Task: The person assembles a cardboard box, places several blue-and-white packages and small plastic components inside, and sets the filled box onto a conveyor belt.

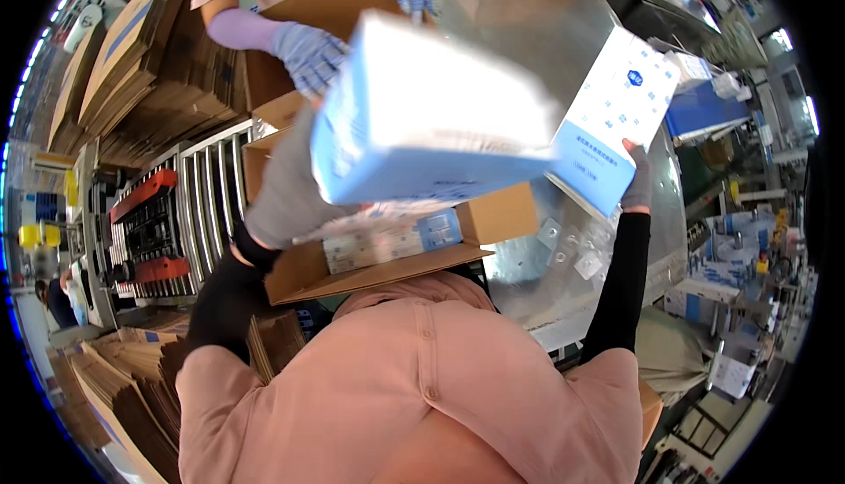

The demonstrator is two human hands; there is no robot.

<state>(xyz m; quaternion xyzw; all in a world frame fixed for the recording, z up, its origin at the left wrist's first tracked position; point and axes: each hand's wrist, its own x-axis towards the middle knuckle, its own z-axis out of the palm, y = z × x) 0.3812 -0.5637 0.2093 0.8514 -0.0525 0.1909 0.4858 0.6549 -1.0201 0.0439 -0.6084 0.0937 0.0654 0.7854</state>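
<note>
Blue-white pkg (pixel 607 119) over metal tbl (pixel 506 13), roller conveyor (pixel 215 187) + flat cartons (pixel 128 53) L.

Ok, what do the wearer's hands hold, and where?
Right hand: a white-and-blue pack, by the lower part of its right edge. Left hand: apparently the nearer, blurred pack, at its left side; fingers hidden.

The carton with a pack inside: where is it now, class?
In the head view, the carton sits slightly left of centre, before the wearer's chest and below the large blurred pack.
</note>
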